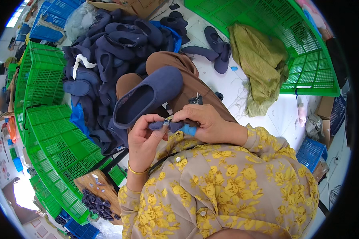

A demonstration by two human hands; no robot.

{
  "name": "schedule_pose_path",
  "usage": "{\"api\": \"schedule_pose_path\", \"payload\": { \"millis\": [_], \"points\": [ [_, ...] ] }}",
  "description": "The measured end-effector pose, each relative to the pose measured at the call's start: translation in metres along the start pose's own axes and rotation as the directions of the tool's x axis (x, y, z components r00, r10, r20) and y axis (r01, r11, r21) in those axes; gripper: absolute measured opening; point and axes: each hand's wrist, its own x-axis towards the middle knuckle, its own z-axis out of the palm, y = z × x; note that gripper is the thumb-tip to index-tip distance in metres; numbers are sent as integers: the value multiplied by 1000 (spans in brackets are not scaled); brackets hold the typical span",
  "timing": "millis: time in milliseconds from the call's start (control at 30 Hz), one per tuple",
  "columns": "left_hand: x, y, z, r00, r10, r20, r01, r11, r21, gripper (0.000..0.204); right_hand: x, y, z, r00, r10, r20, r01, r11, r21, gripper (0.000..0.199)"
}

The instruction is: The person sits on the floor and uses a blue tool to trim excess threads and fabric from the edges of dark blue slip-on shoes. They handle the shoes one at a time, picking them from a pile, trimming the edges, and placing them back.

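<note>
Between my two hands is a small navy fabric bow (174, 127) with a pale middle. My left hand (143, 139) pinches its left end between thumb and fingers. My right hand (205, 121) closes on the other side, with blue tape (188, 130) round one finger. Something thin and yellowish shows at the right fingertips, too small to make out. Just beyond the hands, a navy slipper (161, 89) rests across my knees, its opening facing up. A small black object (196, 99) with thin upright pins lies by my right hand.
A large heap of navy slippers (115, 49) fills the floor ahead left. Green crates (64, 147) line the left; another green crate (313, 73) stands far right. An olive sack (257, 59) lies beside loose slippers (217, 49). Small navy bows (95, 205) sit on a wooden board (101, 185).
</note>
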Motion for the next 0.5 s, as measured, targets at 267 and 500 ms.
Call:
{"api": "schedule_pose_path", "payload": {
  "millis": [267, 500],
  "points": [
    [-3, -3, -3, 1000, 21, 4, -21, 1000, 21, 24, -1, 0, -1, 994, 109, -13, -110, 993, -35, 26],
    [9, 0, 11, 994, 42, -104, -50, 996, -74, 21, 1, 2, 11, 958, 269, 97, -286, 923, 258, 23]
  ]
}}
